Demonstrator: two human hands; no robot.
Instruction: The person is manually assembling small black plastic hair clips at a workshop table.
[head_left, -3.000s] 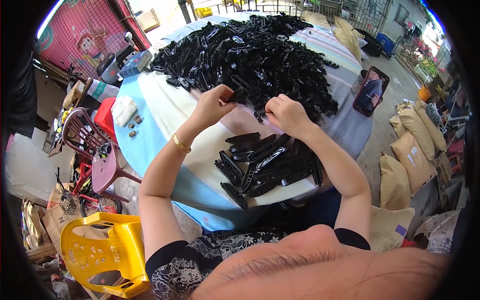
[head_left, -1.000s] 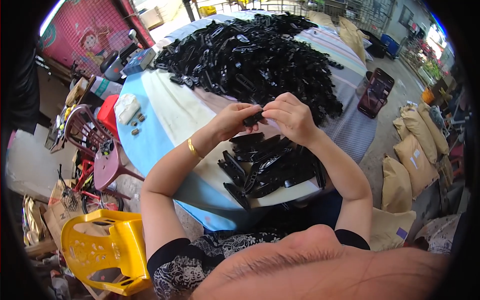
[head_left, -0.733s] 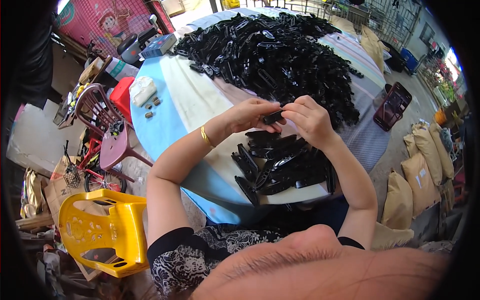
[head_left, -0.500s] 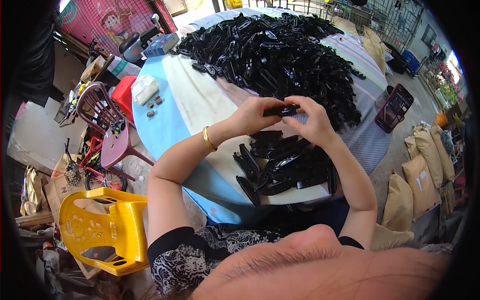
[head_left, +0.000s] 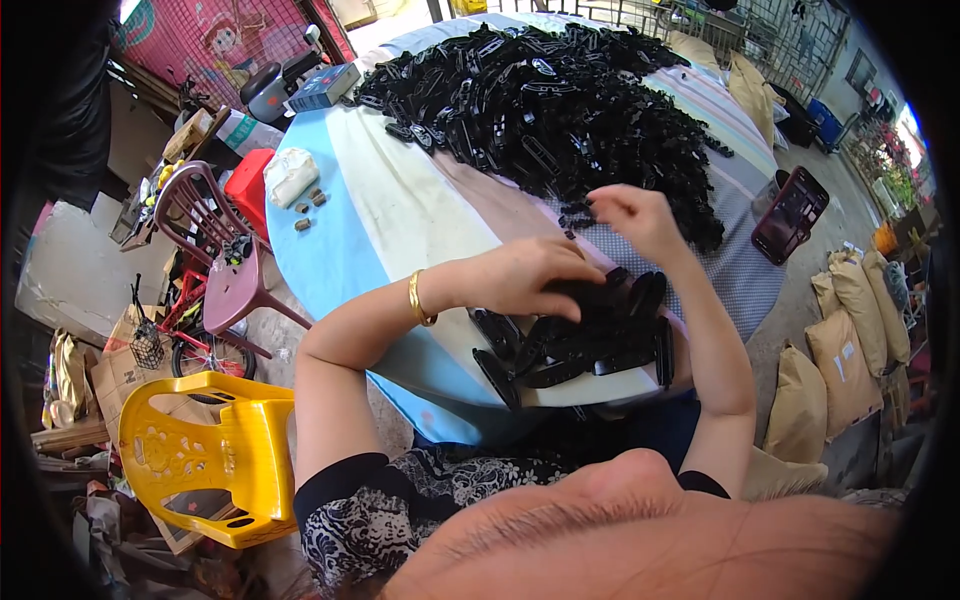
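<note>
Round striped-cloth table (head_left: 400, 215): left hand (head_left: 525, 280) lies fingers-flat on the near stack of black plastic strips (head_left: 580, 345), right hand (head_left: 635, 215) pinching beside the far heap (head_left: 560, 100).

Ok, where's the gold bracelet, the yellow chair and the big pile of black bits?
gold bracelet (head_left: 418, 298), head view, on the band at the left wrist
yellow chair (head_left: 215, 440), head view, on its seat
big pile of black bits (head_left: 560, 110), head view, middle of the heap

Short sleeves on this one, dark fabric with a pale floral print; forearms bare below; a slim gold bangle (head_left: 417, 297) circles the wrist behind the left hand (head_left: 523, 279); right hand (head_left: 638, 214) wears nothing.
</note>
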